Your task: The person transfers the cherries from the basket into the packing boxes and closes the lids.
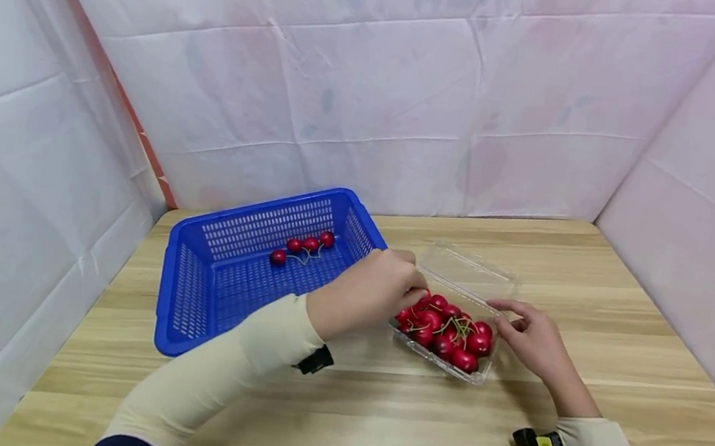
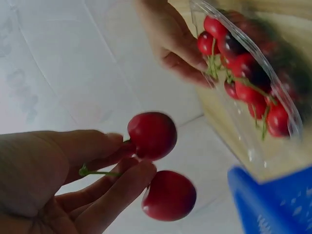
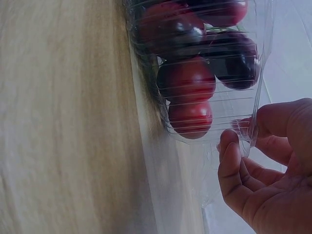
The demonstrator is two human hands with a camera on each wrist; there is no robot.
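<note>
Two red cherries [image 2: 168, 195] are pinched by their stem ends between the fingers of my left hand [image 1: 371, 288], which is over the left side of a clear plastic clamshell box [image 1: 441, 363]. Inside the box lies a heap of cherries [image 1: 429, 321] with green stems. My right hand [image 1: 534, 338] pinches the box's right rim between thumb and fingers, as the right wrist view shows. The box's clear lid [image 1: 468, 270] stands folded back behind it.
A blue plastic basket [image 1: 197, 222] with slotted walls stands to the left, with several cherries [image 1: 311, 244] in it near the back. The wooden table [image 1: 372, 433] meets white patterned sheeting [image 1: 372, 106] at the back and sides.
</note>
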